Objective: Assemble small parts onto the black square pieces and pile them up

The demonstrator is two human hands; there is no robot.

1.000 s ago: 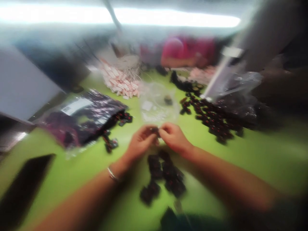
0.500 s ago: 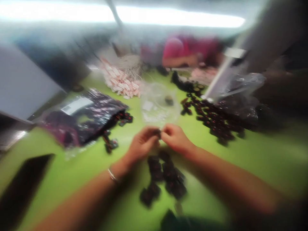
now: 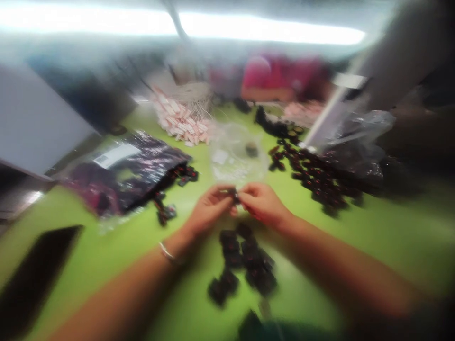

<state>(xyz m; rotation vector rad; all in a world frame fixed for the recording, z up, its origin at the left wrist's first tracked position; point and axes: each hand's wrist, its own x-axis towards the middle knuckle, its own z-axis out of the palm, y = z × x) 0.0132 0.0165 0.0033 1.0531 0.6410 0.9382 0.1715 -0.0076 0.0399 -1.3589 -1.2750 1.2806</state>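
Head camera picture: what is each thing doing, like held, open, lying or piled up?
left hand: pinching the small dark part.
right hand: pinching it too.
small dark part: held between both hands.
dark pieces: heaped under the wrists.
clear bag: lying crumpled.
purple bag: open, pieces spilling out.
pink tags: piled.
green table: cluttered.

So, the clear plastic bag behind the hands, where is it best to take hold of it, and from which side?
Probably at the near edge of the clear plastic bag, coming from the front with the right hand. The bag lies flat and limp on the green table, so a pinch on a loose edge seems easiest. That edge lies just beyond the fingers. Blur hides where its opening is.
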